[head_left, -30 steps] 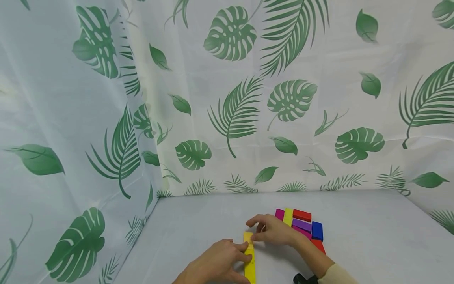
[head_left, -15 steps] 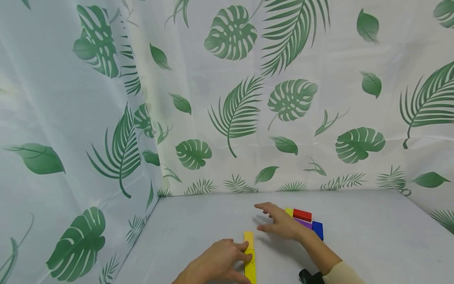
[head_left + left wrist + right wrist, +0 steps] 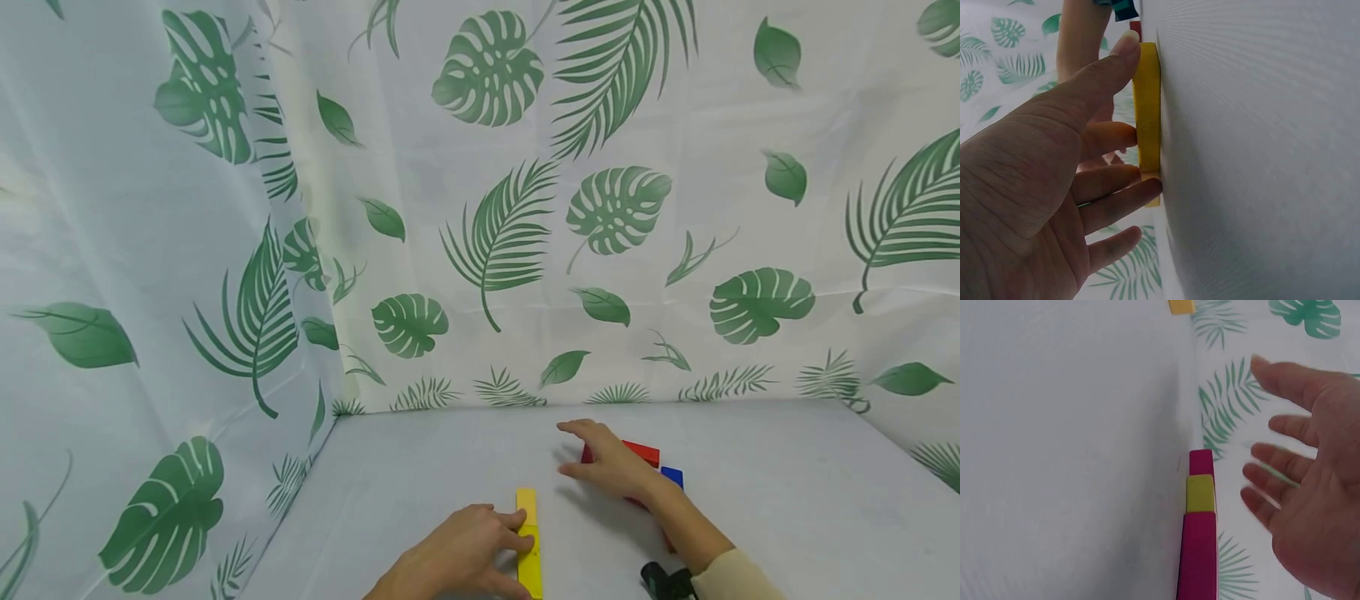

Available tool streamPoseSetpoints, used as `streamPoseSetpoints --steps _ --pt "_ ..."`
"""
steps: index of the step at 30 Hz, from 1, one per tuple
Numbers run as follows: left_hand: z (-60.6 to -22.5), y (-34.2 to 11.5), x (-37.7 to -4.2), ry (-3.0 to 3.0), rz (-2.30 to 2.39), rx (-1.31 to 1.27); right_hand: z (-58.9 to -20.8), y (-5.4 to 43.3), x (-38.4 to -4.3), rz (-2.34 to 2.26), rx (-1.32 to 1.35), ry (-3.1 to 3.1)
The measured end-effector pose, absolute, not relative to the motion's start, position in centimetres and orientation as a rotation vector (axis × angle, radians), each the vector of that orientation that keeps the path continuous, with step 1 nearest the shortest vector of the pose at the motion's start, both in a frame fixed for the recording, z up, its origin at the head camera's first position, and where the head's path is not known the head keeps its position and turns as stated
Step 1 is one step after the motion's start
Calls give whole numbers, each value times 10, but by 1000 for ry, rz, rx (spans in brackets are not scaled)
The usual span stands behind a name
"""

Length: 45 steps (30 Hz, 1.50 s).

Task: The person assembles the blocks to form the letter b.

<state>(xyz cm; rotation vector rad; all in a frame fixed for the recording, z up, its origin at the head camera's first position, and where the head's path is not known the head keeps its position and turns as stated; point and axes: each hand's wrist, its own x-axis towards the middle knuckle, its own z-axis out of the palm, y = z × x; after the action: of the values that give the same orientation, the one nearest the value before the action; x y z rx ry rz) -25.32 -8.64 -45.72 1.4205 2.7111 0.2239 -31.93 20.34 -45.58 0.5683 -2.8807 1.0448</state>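
Two yellow blocks lie end to end in a line on the table, the far block (image 3: 527, 500) and the near block (image 3: 530, 575). My left hand (image 3: 461, 550) rests its fingertips and thumb along them from the left; the left wrist view shows the fingers fairly straight against the yellow side (image 3: 1149, 106). Above the group of coloured blocks is my right hand (image 3: 615, 467), fingers spread and nothing held. From under it peek a red block (image 3: 643, 452) and a blue block (image 3: 672, 476). In the right wrist view a magenta block (image 3: 1199, 556) and a yellow-green block (image 3: 1200, 494) stand below that hand.
A pale tabletop (image 3: 420, 467) stretches back to a white leaf-printed curtain (image 3: 517, 250), which also hangs along the left side. A black device (image 3: 658, 579) is at the right wrist beside a cream sleeve (image 3: 735, 575).
My right hand has left the far end of the yellow blocks and moved right, its fingers spreading, over the coloured blocks. My left hand has stayed on the yellow blocks.
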Motion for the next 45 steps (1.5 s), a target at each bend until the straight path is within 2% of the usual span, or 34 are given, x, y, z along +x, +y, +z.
streamPoseSetpoints --steps 27,45 --pt "-455 -84 -254 2700 220 1341 -467 217 -329 738 376 -2977" --pt "-454 -85 -250 2722 195 1385 -469 209 -324 772 341 -2970"
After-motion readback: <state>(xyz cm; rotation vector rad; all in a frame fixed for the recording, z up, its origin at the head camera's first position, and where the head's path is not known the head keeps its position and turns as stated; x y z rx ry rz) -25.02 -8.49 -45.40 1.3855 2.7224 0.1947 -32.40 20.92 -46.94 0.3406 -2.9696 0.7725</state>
